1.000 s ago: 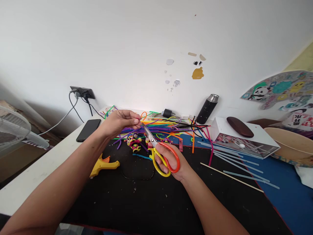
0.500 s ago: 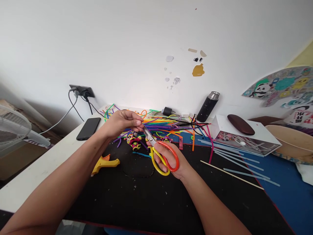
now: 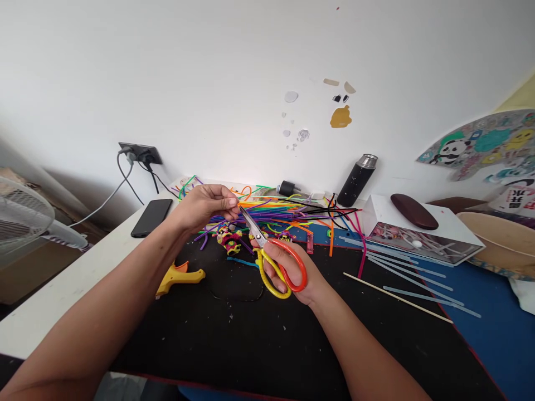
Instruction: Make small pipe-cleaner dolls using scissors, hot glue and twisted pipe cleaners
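My right hand [image 3: 288, 270] grips a pair of scissors [image 3: 259, 238] with one red and one yellow handle. Their blades point up and left, tips close to the fingers of my left hand [image 3: 209, 207]. Those left fingers are pinched together; whatever they hold is too small to make out. Behind both hands lies a heap of coloured pipe cleaners [image 3: 276, 214]. Small pink and yellow figures [image 3: 229, 239] stand on the black mat just beyond the scissors, partly covered by my right hand. A short blue pipe cleaner [image 3: 242, 262] lies near them.
At left are a yellow glue gun [image 3: 181, 277] and a phone [image 3: 151, 217]. Glue sticks [image 3: 418, 277] and a thin wooden stick [image 3: 397, 297] lie at right. A black flask [image 3: 356, 181] and a white box [image 3: 422, 231] with a dark case [image 3: 413, 211] stand behind.
My left hand has shifted slightly left, away from the scissors' pivot, so more of the blades shows. The scissors stay in my right hand, almost unmoved.
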Demonstrator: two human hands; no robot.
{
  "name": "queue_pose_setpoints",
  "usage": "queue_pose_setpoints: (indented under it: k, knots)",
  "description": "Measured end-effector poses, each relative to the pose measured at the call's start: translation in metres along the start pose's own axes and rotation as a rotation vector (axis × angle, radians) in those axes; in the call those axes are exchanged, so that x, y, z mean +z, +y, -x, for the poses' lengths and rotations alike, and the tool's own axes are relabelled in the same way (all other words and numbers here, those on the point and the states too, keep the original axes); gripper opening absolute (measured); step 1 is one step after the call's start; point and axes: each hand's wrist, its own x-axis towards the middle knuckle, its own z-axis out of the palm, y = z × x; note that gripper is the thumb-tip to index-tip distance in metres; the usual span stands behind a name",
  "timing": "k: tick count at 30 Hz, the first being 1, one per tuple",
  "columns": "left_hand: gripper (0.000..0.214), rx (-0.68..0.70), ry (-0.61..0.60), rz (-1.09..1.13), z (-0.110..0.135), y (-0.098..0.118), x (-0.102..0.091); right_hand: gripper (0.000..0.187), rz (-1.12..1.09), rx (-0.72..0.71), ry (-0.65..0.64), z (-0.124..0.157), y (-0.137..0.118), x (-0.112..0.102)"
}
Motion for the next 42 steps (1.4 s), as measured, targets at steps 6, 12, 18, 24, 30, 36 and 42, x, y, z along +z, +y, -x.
queue_pose_setpoints:
  k: [6, 12, 18, 24, 30, 36, 42]
  knots:
    - [0.030, -0.014, 0.008, 0.084, -0.001, -0.008, 0.009, 0.060, -0.010, 0.002, -0.008, 0.000, 0.000, 0.000]
    - [0.028, 0.050, 0.106, 0.131, -0.003, -0.005, 0.001, 0.058, -0.018, -0.013, 0.009, -0.001, 0.002, -0.002]
    - [0.026, 0.089, 0.181, 0.145, -0.007, -0.003, -0.006, 0.061, -0.034, -0.040, 0.007, -0.001, 0.001, -0.002]
    - [0.021, 0.029, 0.167, 0.144, -0.007, -0.007, -0.003, 0.061, -0.095, -0.052, 0.015, 0.000, 0.001, -0.006]
    - [0.021, 0.026, 0.096, 0.138, -0.003, -0.002, -0.001, 0.064, -0.096, -0.061, 0.013, 0.001, 0.001, -0.007]
    - [0.026, 0.041, 0.040, 0.077, 0.000, 0.001, 0.001, 0.067, -0.087, -0.048, -0.004, 0.002, 0.002, -0.006]
    - [0.030, 0.034, 0.028, 0.006, -0.001, -0.001, 0.000, 0.066, -0.052, -0.049, -0.014, -0.001, 0.006, -0.008]
